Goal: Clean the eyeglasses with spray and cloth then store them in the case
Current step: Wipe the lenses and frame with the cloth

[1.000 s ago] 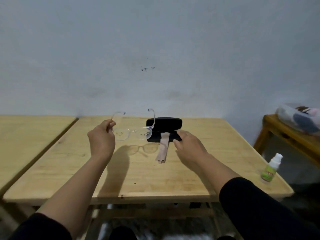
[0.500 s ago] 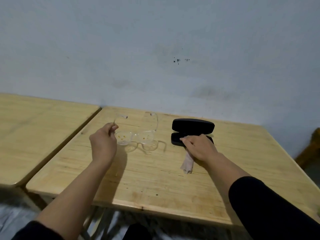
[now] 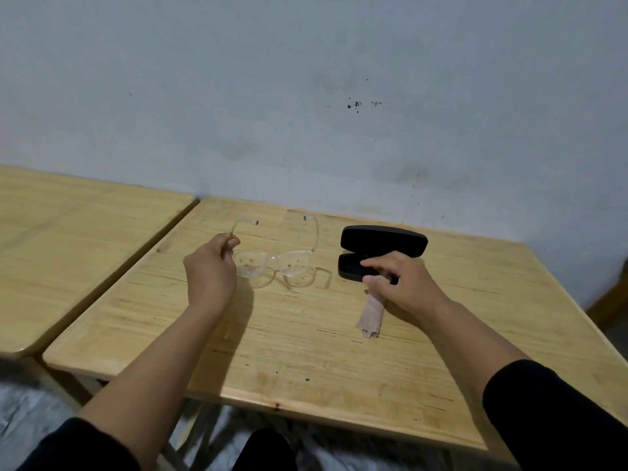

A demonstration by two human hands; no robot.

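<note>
At the far left a second wooden bench [image 3: 78, 232] sits just beside mine, a narrow gap between the two tops. My left hand [image 3: 210, 271] is raised a little over the light wooden bench [image 3: 306, 351] that carries everything, its grip closed in a pinch on the left temple arm of the clear-framed eyeglasses [image 3: 275, 263]. The eyeglasses hang unfolded in the air, both temple arms pointing away from me toward the wall, and the lenses carry yellowish smudges; their shadow falls on the wood just below them. To the right of the eyeglasses, near but apart from them, the black eyeglass case [image 3: 384, 241] lies open on the bench, its lid tipped back toward the wall and its tray facing up. My right hand [image 3: 404, 282] is over the near edge of that tray, fingers loosely bent and reaching forward, the thumb low by the top of the beige cleaning cloth [image 3: 372, 316]; I cannot tell whether this grip is actually pinching the cloth or only touching it. The cloth is a folded strip that runs from under my right hand toward me and lies flat on the wood. Both my forearms are bare, with black sleeves [image 3: 560, 419] pushed up. A pale grey wall [image 3: 306, 96] with a few dark specks stands behind the bench.
</note>
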